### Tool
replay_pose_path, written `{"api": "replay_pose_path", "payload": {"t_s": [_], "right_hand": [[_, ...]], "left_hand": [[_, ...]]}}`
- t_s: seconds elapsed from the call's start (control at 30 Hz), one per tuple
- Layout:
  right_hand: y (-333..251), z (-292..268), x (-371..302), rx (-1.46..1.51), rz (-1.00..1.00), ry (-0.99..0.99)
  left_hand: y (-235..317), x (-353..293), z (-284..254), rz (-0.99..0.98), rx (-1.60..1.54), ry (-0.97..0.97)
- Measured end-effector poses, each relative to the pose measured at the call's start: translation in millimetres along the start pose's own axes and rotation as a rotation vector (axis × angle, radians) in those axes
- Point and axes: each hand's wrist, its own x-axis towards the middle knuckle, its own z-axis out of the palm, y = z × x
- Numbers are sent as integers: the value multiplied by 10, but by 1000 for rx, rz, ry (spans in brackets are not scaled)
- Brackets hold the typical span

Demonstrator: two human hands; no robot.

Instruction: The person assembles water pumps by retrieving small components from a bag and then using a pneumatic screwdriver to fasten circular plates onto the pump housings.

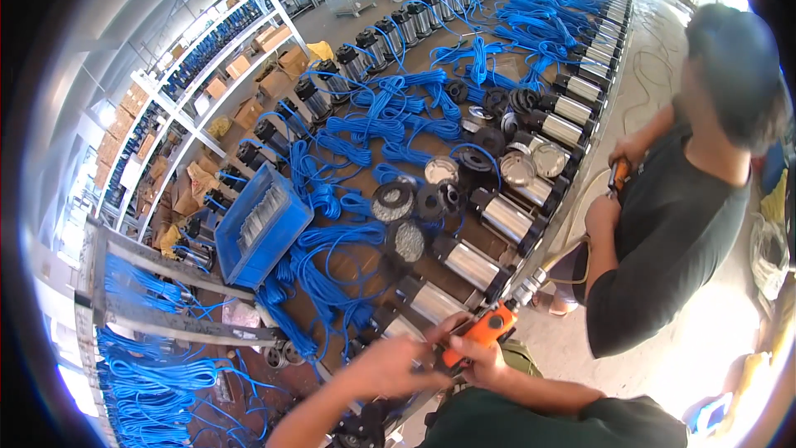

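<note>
My right hand (485,363) is wrapped round an orange air tool (491,328), whose metal fitting (526,289) points up and to the right toward a pale hose. My left hand (390,367) is at the tool's lower end, fingers bent in close to it. What its fingers pinch is hidden and slightly blurred. Just beyond my hands, silver cylindrical motors with black ends (470,263) lie side by side along the table's right edge. A black part (359,427) sits below my left forearm.
Bundles of blue cable (348,137) cover the table, with loose round metal and black parts (442,170) among them. A tilted blue crate (265,224) stands at left by a metal frame (178,328). At right, a co-worker (672,224) holds another orange-and-black tool (618,174). White shelving (195,129) stands behind.
</note>
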Motion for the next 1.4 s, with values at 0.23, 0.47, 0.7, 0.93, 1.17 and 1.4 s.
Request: {"api": "replay_pose_path", "payload": {"t_s": [0.23, 0.47, 0.7, 0.93, 1.17, 1.4], "right_hand": [[-146, -824, 373, 186, 135, 622], [-328, -1144, 408, 217, 154, 719], [-511, -1453, 473, -12, 44, 777], [-494, -1410, 535, 68, 143, 498], [-95, -1048, 389, 31, 233, 348], [467, -541, -183, 15, 266, 391]], "left_hand": [[-1706, 2972, -1103, -228, 98, 942], [-1187, 4662, -493, 417, 868, 684], [-482, 2878, -610, 174, 231, 918], [39, -1077, 227, -617, -503, 1558], [118, -2500, 2265, -754, -1201, 1814], [-231, -2553, 2675, -1167, -186, 1437]]}}
